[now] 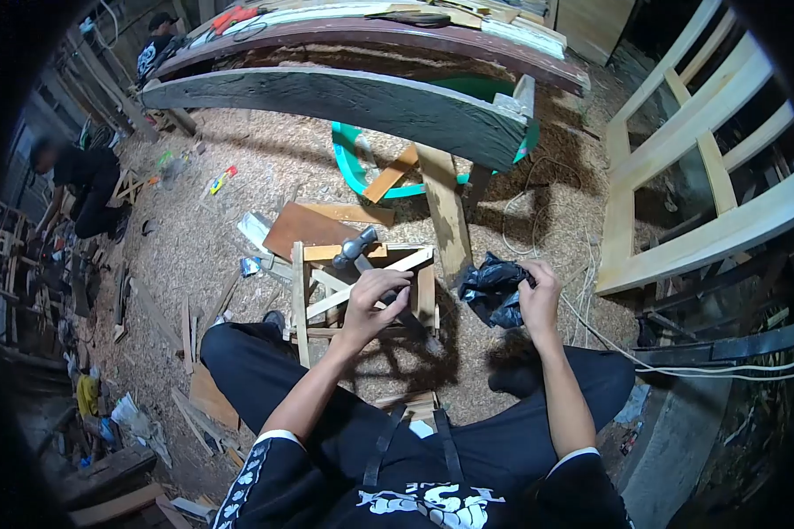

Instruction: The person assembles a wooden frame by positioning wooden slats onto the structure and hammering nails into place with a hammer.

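Observation:
My left hand [375, 302] is closed around the handle of a hammer [355, 248], whose metal head points up and away from me. Below and around the hammer stands a small wooden frame [300, 304] with crossed slats, on the floor between my legs. To the right, my right hand [540, 295] pinches a crumpled black plastic bag [494, 289], holding it by its right side above the wood shavings. What the bag contains is hidden. A brown board [304, 231] lies just behind the wooden frame.
A workbench [344, 101] spans the view ahead, with a green basin [348, 163] beneath. Large wooden frames [679, 238] lean at right, near loose cables [582, 313]. A person [84, 181] crouches at left; another person [159, 44] is farther back. Shavings cover the floor.

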`<state>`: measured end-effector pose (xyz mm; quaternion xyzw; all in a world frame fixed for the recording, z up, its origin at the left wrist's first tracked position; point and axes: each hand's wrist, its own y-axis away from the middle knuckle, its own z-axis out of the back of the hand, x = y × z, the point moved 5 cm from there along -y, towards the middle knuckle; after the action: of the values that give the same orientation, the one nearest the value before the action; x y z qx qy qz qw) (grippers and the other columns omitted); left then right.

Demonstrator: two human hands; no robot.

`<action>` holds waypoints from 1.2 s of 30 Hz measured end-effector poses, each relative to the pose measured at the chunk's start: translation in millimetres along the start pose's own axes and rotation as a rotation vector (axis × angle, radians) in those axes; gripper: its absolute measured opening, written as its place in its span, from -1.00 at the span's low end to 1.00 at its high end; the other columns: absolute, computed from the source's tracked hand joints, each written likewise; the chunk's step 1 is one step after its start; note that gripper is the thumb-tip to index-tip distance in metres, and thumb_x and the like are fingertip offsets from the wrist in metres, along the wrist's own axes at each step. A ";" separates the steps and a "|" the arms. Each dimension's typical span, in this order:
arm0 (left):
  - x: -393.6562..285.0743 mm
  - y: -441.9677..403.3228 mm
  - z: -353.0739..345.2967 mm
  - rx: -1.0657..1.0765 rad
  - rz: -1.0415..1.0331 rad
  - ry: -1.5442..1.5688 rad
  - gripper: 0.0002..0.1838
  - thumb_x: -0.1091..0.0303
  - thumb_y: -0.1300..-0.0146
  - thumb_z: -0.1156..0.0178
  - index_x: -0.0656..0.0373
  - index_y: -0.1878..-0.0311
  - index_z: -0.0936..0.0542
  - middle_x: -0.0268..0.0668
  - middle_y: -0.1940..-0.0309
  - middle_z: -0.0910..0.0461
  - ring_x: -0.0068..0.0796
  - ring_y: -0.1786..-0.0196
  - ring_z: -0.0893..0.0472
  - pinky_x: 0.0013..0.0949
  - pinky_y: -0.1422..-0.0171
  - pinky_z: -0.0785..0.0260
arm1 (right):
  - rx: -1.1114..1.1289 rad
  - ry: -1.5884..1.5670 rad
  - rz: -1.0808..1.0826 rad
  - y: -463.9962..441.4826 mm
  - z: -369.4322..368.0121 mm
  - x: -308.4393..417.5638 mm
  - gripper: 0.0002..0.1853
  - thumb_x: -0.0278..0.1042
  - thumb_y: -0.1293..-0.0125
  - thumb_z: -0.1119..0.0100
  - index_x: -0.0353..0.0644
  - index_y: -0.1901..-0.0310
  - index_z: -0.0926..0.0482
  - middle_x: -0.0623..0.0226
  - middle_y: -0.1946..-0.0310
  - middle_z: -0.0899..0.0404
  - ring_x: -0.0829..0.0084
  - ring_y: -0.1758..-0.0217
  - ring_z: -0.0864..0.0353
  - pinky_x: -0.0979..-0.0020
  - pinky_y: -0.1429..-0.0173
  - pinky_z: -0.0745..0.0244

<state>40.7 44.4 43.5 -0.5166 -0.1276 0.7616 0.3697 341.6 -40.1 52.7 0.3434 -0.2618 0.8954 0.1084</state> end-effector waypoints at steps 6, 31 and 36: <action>1.8 -0.4 -4.6 0.040 -0.002 -0.034 -0.84 0.50 -0.18 -0.41 0.21 0.16 -0.72 -0.24 0.14 -0.77 -0.26 0.07 -0.69 -0.19 -0.25 -0.41 | 0.104 0.100 -0.100 1.6 -19.9 -34.0 -0.62 -0.66 -0.16 -0.29 -0.35 -0.06 -0.68 -0.10 -0.07 -0.57 -0.09 -0.20 -0.53 0.07 -0.32 -0.42; 41.3 61.3 130.6 -0.347 0.319 -0.346 -0.86 0.30 -0.29 -0.39 0.13 0.17 -0.76 -0.29 0.27 -0.76 -0.30 0.04 -0.70 0.02 -0.52 -0.16 | 0.645 0.125 0.474 35.8 -141.7 145.7 -0.53 -0.29 -0.28 -0.37 -0.15 -0.23 -0.60 -0.03 -0.25 -0.47 -0.06 -0.39 -0.39 0.02 -0.47 -0.30; 55.3 65.0 154.3 -0.465 0.339 -0.405 -0.85 0.29 -0.35 -0.32 0.15 0.14 -0.75 -0.27 0.23 -0.77 -0.29 0.07 -0.72 0.02 -0.53 -0.13 | 0.636 0.117 0.500 39.2 -160.7 159.5 -0.52 -0.27 -0.31 -0.36 -0.15 -0.24 -0.59 0.00 -0.26 -0.47 -0.03 -0.38 -0.41 0.04 -0.45 -0.35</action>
<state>-134.0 66.6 34.6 -0.4393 -0.2808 0.8498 0.0775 119.1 16.6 43.6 0.2341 -0.0407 0.9485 -0.2097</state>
